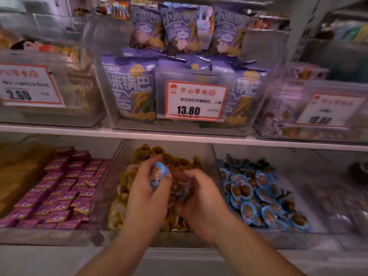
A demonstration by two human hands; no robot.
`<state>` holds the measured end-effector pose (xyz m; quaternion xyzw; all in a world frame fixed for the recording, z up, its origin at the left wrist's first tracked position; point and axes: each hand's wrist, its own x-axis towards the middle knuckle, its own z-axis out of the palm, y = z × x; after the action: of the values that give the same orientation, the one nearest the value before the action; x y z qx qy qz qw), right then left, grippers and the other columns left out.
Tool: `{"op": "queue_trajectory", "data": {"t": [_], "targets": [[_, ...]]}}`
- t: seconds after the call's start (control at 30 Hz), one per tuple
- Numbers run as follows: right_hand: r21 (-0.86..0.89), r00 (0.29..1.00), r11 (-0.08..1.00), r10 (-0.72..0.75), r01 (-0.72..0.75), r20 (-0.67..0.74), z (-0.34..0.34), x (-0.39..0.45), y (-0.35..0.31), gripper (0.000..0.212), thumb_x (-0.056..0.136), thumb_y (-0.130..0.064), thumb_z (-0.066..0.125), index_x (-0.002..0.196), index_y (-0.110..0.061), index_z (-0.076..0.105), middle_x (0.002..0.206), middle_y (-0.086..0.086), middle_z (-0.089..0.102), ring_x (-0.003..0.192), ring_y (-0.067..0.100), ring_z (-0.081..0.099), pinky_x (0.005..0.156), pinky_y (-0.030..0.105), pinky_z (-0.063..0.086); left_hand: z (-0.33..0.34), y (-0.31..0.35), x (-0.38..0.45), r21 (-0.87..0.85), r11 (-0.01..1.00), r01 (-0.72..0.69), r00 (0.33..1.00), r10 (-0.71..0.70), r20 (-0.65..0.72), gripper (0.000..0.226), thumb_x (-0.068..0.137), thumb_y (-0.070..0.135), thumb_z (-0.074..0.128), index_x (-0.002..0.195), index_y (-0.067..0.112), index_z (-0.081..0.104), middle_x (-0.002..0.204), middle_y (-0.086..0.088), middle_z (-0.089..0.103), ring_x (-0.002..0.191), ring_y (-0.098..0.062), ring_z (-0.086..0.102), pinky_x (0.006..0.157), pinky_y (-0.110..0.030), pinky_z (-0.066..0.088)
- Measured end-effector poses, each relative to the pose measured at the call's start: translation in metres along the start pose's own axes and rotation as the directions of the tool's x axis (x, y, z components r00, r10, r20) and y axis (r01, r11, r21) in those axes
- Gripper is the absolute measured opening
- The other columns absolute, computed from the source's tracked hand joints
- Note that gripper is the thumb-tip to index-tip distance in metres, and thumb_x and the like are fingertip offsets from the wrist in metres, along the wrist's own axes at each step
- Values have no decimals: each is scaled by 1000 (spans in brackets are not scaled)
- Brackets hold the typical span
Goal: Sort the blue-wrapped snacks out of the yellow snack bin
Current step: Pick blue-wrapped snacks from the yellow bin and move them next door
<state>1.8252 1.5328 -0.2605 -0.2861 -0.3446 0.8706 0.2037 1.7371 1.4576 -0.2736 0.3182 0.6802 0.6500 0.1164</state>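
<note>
Over the clear yellow snack bin [117, 176], left hand [147, 196] pinches a glossy oval blue-wrapped snack [159, 174]; right hand [199, 200] blurred, grip unclear.

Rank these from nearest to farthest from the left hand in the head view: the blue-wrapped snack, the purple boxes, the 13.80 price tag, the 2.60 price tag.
1. Blue-wrapped snack: held in the left hand.
2. Purple boxes: next bin to the left.
3. 13.80 price tag: shelf above, straight up.
4. 2.60 price tag: shelf above, far left.
</note>
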Motion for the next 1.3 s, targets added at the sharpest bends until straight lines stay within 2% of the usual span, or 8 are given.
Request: {"op": "queue_trajectory", "data": {"t": [0.17,0.4,0.53,0.63,0.77,0.93,1.1,1.3], "targets": [[-140,993,984,-111,106,-31,-22,-30,-11,37,86,-41,71,116,-19,72,115,9,73,109,23,69,102,43,50,36,15,-26,296,874,-384,890,265,371,60,89,42,47,146,23,42,144,9,48,137,-9,41,114,-38,35],[-368,882,861,-436,351,-179,-87,-55,-66,12,92,-22,68,90,-16,78,82,4,76,72,14,71,59,27,57,56,18,-23,81,942,-327,785,222,579,88,77,76,53,153,47,18,149,42,24,139,16,23,110,-12,26],[-923,788,362,-603,127,-128,-151,-61,-101,8,91,-22,70,97,-18,73,69,-15,64,63,-4,58,53,6,41,53,-4,7,203,907,-369,794,194,576,36,90,51,57,126,55,53,123,36,55,109,11,57,92,-26,52],[-990,809,84,-571,-114,-141,-190,-62,-109,26,91,-28,67,116,-25,72,88,-6,73,73,0,65,58,15,45,45,-28,28,313,888,-338,765,65,641,48,91,17,62,107,61,60,114,33,61,91,1,68,82,-32,59],[-978,656,206,-744,44,-127,-191,-55,-105,12,92,-31,65,100,-30,74,96,-9,75,86,-1,68,70,19,51,39,-44,39,392,784,-481,608,-23,793,28,83,42,63,104,59,60,120,29,60,114,7,56,101,-26,47],[-940,718,70,-665,333,205,-133,-33,-54,25,93,-40,61,117,-35,67,115,-23,62,104,-19,54,82,-1,40,31,-52,41,433,573,-696,401,-190,896,67,68,83,44,128,55,53,153,26,31,142,3,23,120,-45,11],[-940,778,-89,-538,330,324,-109,-14,-11,41,94,-41,56,134,-40,53,144,-21,25,118,-15,30,97,0,23,31,-54,50,526,433,-732,483,-216,849,60,66,74,53,122,55,56,158,21,25,145,-10,27,118,-59,-1],[-937,741,-90,-589,337,323,-110,-6,-8,35,94,-34,52,127,-43,53,142,-14,33,107,-17,41,88,1,34,21,-57,70,701,253,-667,729,24,685,51,83,67,41,122,43,60,144,6,45,128,-22,49,115,-57,12]]}}
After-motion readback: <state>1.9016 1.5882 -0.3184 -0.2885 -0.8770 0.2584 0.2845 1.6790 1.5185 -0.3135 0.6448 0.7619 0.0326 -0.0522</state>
